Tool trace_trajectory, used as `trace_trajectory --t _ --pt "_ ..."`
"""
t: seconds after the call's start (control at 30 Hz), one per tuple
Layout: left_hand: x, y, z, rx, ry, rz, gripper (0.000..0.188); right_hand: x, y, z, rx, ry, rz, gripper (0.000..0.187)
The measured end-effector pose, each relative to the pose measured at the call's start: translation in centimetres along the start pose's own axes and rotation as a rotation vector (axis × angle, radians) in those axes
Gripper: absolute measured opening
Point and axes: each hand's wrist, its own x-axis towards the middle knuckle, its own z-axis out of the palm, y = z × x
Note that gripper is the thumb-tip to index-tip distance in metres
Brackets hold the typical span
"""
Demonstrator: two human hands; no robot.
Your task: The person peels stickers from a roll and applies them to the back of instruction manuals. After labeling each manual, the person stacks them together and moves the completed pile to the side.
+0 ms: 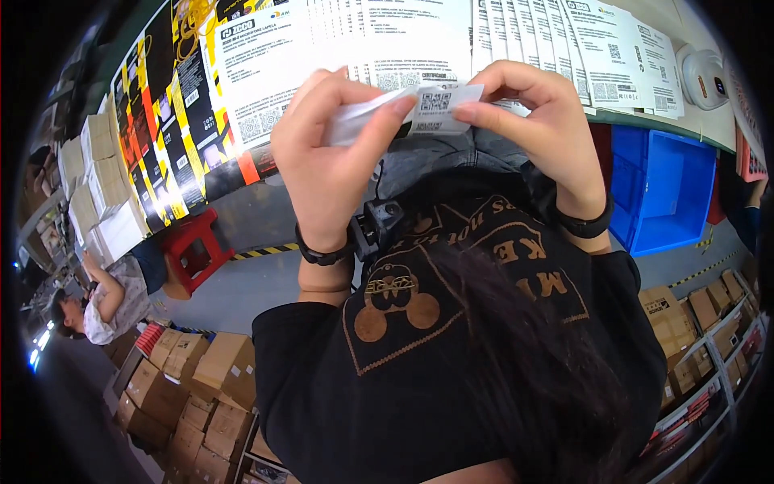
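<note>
Above the near edge of the table, both hands hold a small white paper printed with a square code; it looks like a folded leaflet. My left hand grips its left part between thumb and curled fingers. At its right end, my right hand pinches the paper between thumb and fingertips. Behind my hands lie white printed sheets, spread in overlapping rows. More of these sheets fan out at the right.
Yellow, black and red printed sheets cover the table's left side, with stacked white boxes beyond. A round white device sits far right, above a blue crate. A red stool, cardboard boxes and another person are at the left.
</note>
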Motion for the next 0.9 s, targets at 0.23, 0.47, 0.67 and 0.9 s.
trace_trajectory --t 0.23,0.47,0.67,0.9 --pt "0.5 1.9 0.0 0.408 -0.076 0.4 0.031 0.2 -1.0 1.0 -0.303 0.146 -0.222 0.009" --pt "0.0 1.0 1.0 0.015 -0.137 0.126 0.03 0.2 0.0 0.6 0.025 0.194 -0.222 0.026" --pt "-0.4 1.5 1.5 -0.019 -0.123 0.017 0.025 3.7 3.7 0.8 0.17 0.095 -1.057 0.029" --pt "-0.2 1.4 1.6 -0.106 -0.099 -0.064 0.021 5.1 3.6 2.4 0.732 0.33 -1.165 0.016"
